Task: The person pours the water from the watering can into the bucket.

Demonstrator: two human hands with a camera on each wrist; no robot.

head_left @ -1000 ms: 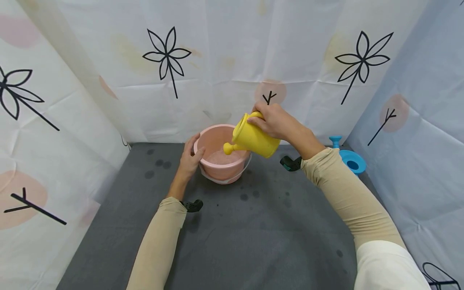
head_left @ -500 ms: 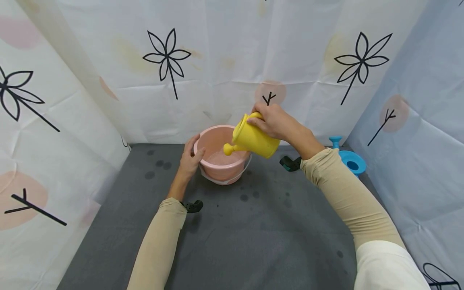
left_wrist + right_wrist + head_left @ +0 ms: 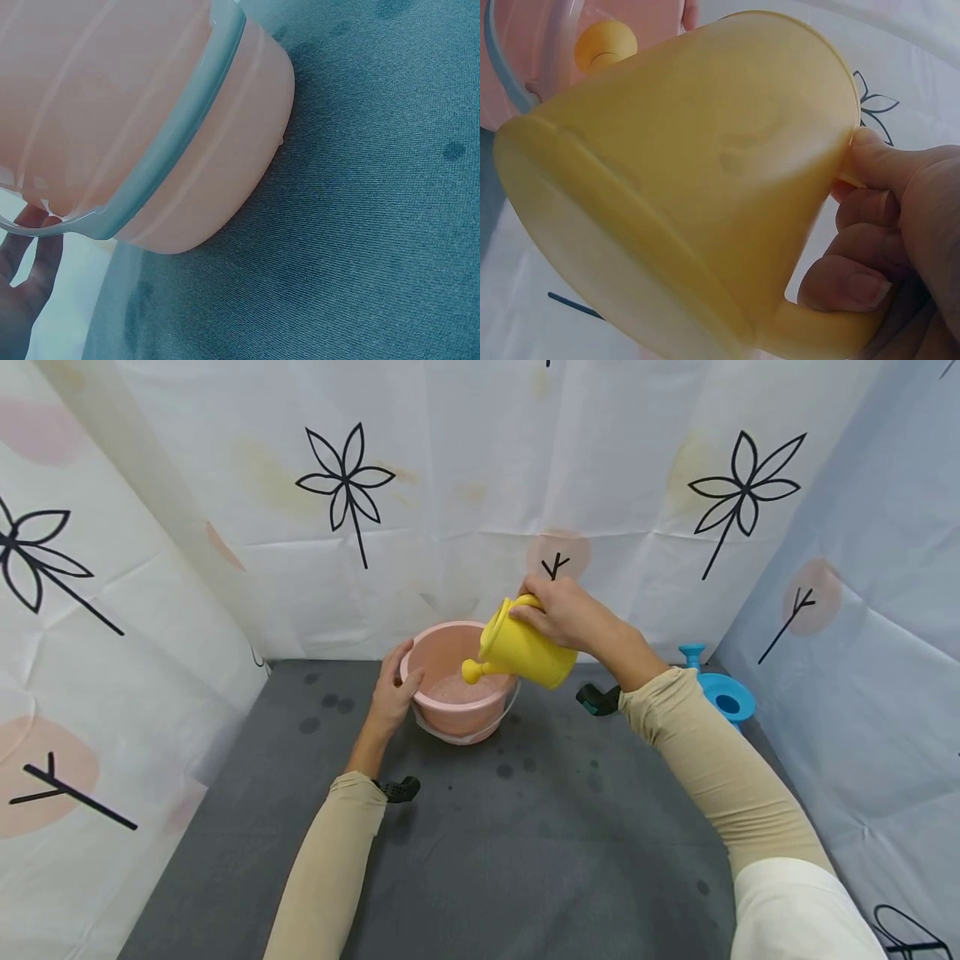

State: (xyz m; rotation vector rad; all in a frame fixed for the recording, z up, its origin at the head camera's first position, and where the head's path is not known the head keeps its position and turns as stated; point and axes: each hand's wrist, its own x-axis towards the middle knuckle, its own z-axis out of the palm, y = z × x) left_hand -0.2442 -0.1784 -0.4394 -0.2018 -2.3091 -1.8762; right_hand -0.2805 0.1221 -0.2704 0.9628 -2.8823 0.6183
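In the head view a pink bucket stands upright near the back wall, its handle hanging down on the near side. My left hand grips the bucket's left rim, thumb over the edge and fingers along the outside. My right hand holds a yellow watering can by its handle, tipped to the left. The can's round spout head hangs over the bucket's opening. From the right wrist view, fingers curl through the can's handle with the thumb against its body. Shallow clear water shows inside the bucket.
A blue piece with a round opening and a flared knob stands at the back right, partly behind the right forearm. Dark wet spots dot the grey tabletop. Patterned white cloth walls the back and sides.
Both hands, the bucket and the tilted watering can keep their places. Only the head view shifts very slightly.
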